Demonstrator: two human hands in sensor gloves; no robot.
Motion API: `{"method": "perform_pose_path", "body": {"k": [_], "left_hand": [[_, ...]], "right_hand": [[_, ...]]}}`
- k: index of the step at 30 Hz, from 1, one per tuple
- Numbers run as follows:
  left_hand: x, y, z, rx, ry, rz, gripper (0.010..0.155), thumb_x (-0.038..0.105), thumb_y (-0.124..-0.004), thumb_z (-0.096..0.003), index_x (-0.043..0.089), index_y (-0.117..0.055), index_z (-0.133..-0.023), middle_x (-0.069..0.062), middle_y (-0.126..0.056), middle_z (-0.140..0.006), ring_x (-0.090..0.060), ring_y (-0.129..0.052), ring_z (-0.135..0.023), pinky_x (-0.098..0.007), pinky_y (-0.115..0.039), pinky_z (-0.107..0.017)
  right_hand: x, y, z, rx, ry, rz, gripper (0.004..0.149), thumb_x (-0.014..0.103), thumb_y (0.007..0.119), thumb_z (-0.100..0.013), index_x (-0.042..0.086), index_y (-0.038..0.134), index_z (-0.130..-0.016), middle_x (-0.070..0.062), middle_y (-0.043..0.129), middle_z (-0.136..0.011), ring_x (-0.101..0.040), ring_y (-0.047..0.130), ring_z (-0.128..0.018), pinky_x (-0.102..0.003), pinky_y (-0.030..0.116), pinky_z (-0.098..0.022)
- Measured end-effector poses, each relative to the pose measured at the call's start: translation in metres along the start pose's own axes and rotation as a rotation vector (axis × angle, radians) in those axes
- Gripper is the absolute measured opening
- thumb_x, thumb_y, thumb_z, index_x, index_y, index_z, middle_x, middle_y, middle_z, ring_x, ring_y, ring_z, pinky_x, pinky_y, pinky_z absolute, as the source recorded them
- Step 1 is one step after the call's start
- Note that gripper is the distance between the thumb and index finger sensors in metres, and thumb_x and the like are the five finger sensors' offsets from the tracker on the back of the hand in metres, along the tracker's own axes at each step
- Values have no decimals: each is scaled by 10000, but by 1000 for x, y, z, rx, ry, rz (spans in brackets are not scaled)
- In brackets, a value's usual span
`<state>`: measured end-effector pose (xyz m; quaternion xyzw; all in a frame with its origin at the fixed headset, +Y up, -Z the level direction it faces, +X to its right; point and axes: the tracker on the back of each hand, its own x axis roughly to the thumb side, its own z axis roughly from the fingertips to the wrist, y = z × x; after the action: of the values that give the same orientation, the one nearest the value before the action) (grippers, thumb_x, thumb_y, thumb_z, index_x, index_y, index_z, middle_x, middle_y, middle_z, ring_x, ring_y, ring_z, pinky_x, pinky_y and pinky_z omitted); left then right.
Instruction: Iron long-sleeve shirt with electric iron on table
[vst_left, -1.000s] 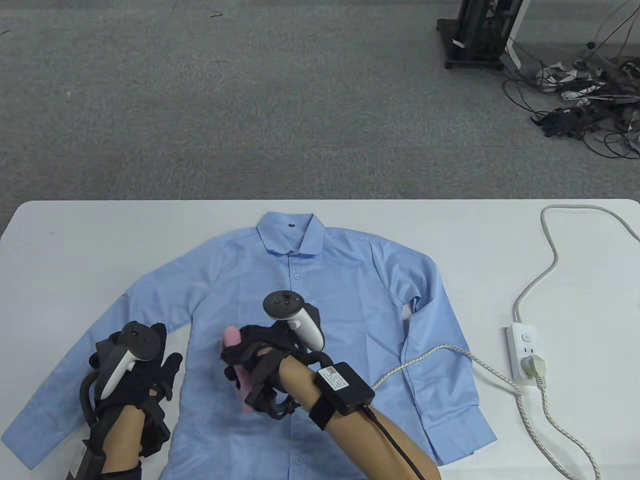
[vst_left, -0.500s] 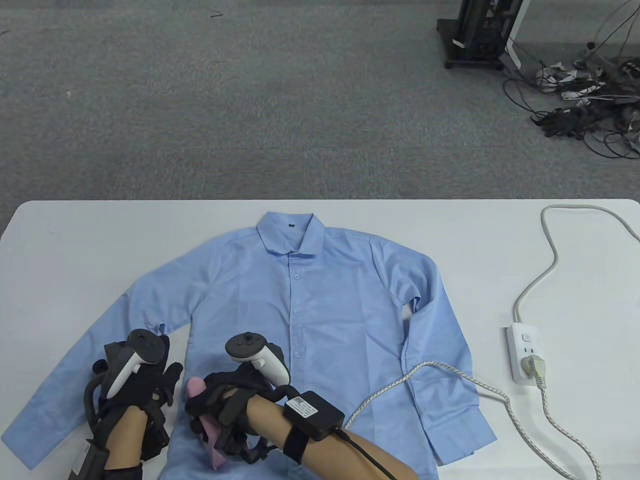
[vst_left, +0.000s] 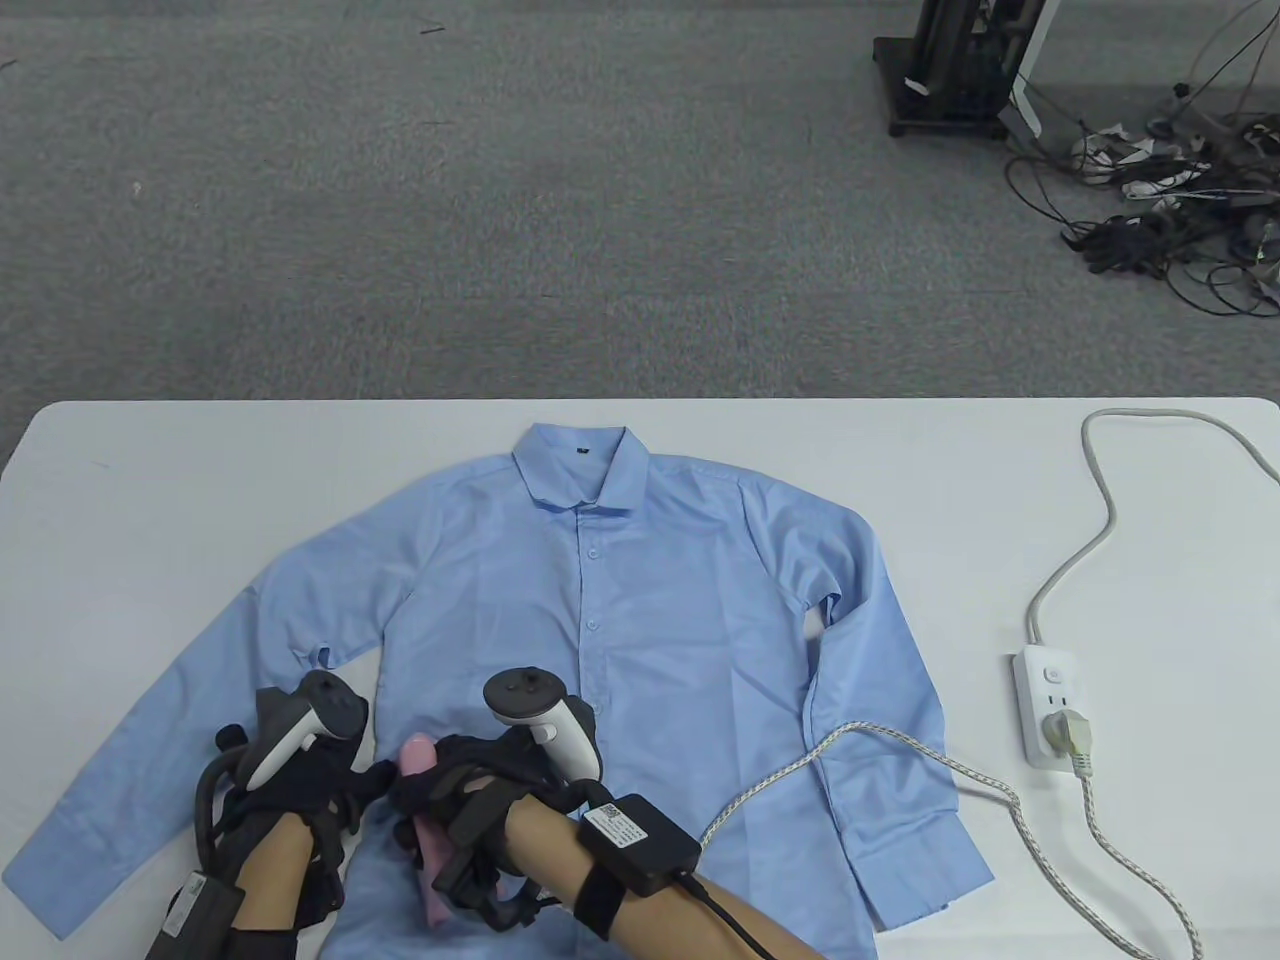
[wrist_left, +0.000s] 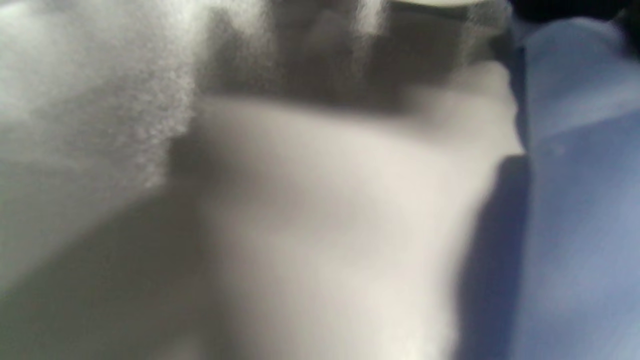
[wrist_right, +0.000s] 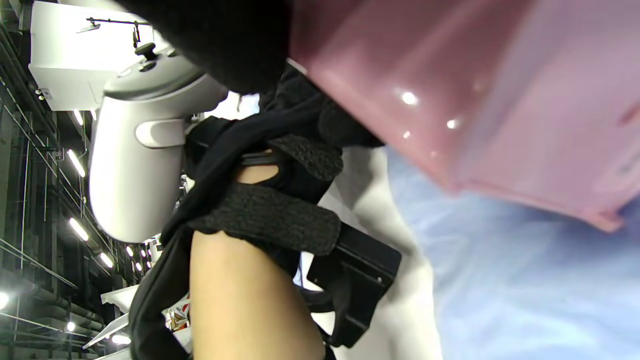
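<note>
Shirt (vst_left: 620, 640) flat; braided cord (vst_left: 880, 740) crosses sleeve; power strip (vst_left: 1050, 712) right.

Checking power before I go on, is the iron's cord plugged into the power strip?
Plugged in: the cord ends in a plug seated in the power strip.

At about 3 o'clock on the white surface (vst_left: 180, 470) I see a white power strip (vst_left: 1050, 708) with a plug (vst_left: 1072, 737) seated in it; its thick white cable (vst_left: 1100, 500) loops up toward 1 o'clock. Beyond the far edge I have grey carpet (vst_left: 450, 200). At 1 o'clock there, a black stand base (vst_left: 945, 85) sits beside a tangle of cables (vst_left: 1160, 200).
</note>
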<state>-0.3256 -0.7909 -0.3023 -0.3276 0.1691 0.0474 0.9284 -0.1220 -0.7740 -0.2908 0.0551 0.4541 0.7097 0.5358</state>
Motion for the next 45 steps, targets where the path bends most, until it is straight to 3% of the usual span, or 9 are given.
{"method": "perform_pose_path", "body": {"k": [6, 17, 23, 26, 29, 32, 37, 41, 45], "left_hand": [[1, -2, 0, -3, 2, 30, 808, 646, -630, -357, 500, -146, -987, 75, 76, -1098, -244, 133, -1036, -603, 85, -666], [0, -1, 0, -1, 0, 46, 806, 635, -648, -363, 500, -162, -990, 75, 80, -1095, -239, 158, -1022, -601, 86, -665], [1, -1, 0, -5, 3, 41, 810, 637, -648, -365, 495, -156, -993, 80, 95, -1088, -233, 176, -1013, -595, 105, -660], [1, 4, 5, 38, -6, -18, 786, 642, -616, -379, 493, -155, -997, 87, 109, -1080, -227, 183, -1009, -593, 108, -657], [0, 12, 14, 102, -46, 64, 783, 651, -603, -377, 487, -164, -1004, 79, 98, -1087, -235, 170, -1014, -595, 101, -659], [0, 20, 23, 153, -59, 83, 772, 651, -587, -380, 491, -160, -1003, 84, 103, -1086, -231, 172, -1016, -594, 103, -661], [-9, 25, 24, 208, -44, 135, 742, 641, -560, -393, 484, -182, -1012, 76, 82, -1097, -237, 154, -1025, -596, 96, -665], [-12, 19, 16, 134, -25, 120, 760, 656, -562, -386, 485, -162, -1010, 77, 98, -1090, -237, 165, -1019, -595, 102, -660], [-14, 17, 12, 127, -36, 141, 829, 728, -511, -327, 491, -55, -978, 76, 139, -1073, -241, 177, -1016, -598, 103, -661]], "right_hand": [[-7, -15, 9, -61, -4, -40, 664, 304, 753, -461, -71, 387, -869, -161, 646, -781, -232, 898, -621, -427, 861, -482], [-35, -90, 47, -237, 16, -138, 662, 288, 765, -445, -83, 406, -858, -176, 661, -763, -252, 905, -601, -444, 863, -461], [-34, -91, 45, -205, 12, -110, 661, 293, 759, -447, -83, 399, -854, -173, 655, -759, -249, 899, -601, -442, 857, -461], [-34, -91, 44, -209, 9, -111, 661, 297, 758, -446, -84, 404, -853, -171, 660, -757, -245, 903, -597, -437, 863, -457], [-35, -91, 45, -196, 4, -126, 662, 291, 758, -451, -87, 397, -857, -178, 654, -761, -251, 899, -600, -443, 855, -463], [-31, -81, 48, -141, -25, -119, 659, 288, 751, -452, -87, 393, -858, -187, 649, -762, -259, 895, -599, -452, 846, -465], [-8, -25, 63, 188, -85, 37, 621, 377, 758, -470, -27, 484, -854, -127, 719, -725, -211, 936, -542, -420, 876, -431], [2, 23, 61, 273, -55, 248, 616, 385, 762, -464, -23, 506, -848, -124, 733, -713, -215, 941, -525, -426, 876, -421], [-7, 49, 47, 323, -26, 298, 614, 368, 766, -457, -20, 491, -845, -132, 719, -713, -237, 927, -538, -448, 855, -434]]}}
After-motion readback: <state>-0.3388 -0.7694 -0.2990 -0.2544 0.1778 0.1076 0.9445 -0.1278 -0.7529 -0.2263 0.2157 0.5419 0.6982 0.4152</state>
